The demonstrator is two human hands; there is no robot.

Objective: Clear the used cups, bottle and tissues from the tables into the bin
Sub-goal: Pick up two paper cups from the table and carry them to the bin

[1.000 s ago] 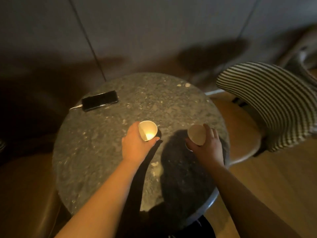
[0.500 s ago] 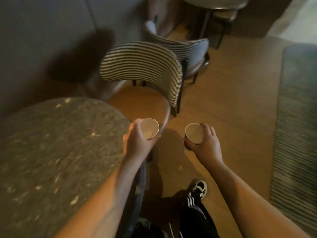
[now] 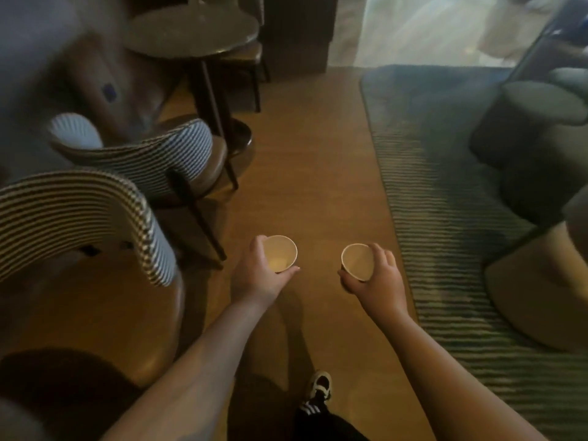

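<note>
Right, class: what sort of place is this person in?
Probably a cafe or lounge: striped chairs by a small round table, a rug on wood flooring, and a paper cup in each hand.

Both bare forearms reach forward toward 12 o'clock. The left hand (image 3: 259, 275) curls its fingers (image 3: 258, 242) round a paper cup (image 3: 280, 253). The right hand (image 3: 378, 278), at 3 o'clock of it, grips a second cup (image 3: 357, 261).

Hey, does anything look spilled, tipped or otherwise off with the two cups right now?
Nothing stands out. The left hand grips the left cup and the right hand grips the right cup, both mouths up, over bare floor with no spill showing.
</note>
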